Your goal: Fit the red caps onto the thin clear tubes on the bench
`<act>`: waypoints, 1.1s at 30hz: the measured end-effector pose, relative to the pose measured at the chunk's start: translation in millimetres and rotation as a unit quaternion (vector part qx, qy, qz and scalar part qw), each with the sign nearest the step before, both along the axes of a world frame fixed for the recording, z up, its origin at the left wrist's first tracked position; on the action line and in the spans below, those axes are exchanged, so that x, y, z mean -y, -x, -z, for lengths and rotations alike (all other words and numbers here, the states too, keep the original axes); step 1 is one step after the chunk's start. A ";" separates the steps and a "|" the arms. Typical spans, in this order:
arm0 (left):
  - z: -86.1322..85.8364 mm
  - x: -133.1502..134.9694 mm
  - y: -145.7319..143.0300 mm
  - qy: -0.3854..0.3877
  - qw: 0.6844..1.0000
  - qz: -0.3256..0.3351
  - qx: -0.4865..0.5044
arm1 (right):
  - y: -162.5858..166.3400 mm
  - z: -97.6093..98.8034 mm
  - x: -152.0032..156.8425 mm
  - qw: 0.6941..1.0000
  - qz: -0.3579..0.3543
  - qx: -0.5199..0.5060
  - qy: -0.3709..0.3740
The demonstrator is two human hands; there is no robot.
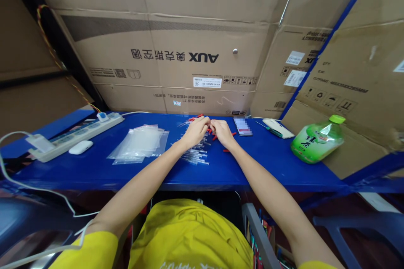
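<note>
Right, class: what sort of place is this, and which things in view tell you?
Most likely a workshop with a makeshift workbench: loose thin clear sticks and a stack of plastic bags lie on a blue table, with printed cardboard standing behind.

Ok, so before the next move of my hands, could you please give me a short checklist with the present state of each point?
1. Hands close together: ok. The left hand and the right hand meet at the fingertips.
2. What the fingertips hold: cannot tell; it is too small and partly hidden.
3. Transparent sticks within reach: ok, under and beside the left hand.
4. Red pieces gathered in one pile: not ok, they lie scattered around the hands.
5. Plastic bags apart from the hands: ok, stacked loosely to the left.
6. Phone apart from the right hand: ok, a gap shows between them.
</note>
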State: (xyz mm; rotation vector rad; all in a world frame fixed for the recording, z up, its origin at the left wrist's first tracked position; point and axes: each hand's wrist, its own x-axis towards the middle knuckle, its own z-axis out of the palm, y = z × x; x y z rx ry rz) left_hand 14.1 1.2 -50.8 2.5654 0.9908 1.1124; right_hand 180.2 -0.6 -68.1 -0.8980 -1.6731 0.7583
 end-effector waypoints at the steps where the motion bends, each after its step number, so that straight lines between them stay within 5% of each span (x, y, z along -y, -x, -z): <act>1: -0.3 0.2 -0.5 0.002 1.000 0.004 0.010 | -0.2 0.1 -0.5 1.000 -0.007 -0.007 0.011; 11: -4.5 -0.2 9.8 0.041 0.998 0.053 0.019 | -4.4 -5.1 1.0 0.999 0.023 -0.023 0.016; 20: -3.1 -1.3 7.8 0.037 0.998 0.055 -0.011 | -4.1 -8.4 7.7 0.997 0.029 0.038 -0.063; 33: -1.9 -1.9 0.8 0.085 0.992 0.059 0.066 | 0.9 7.2 -3.0 0.999 -0.021 -0.029 0.016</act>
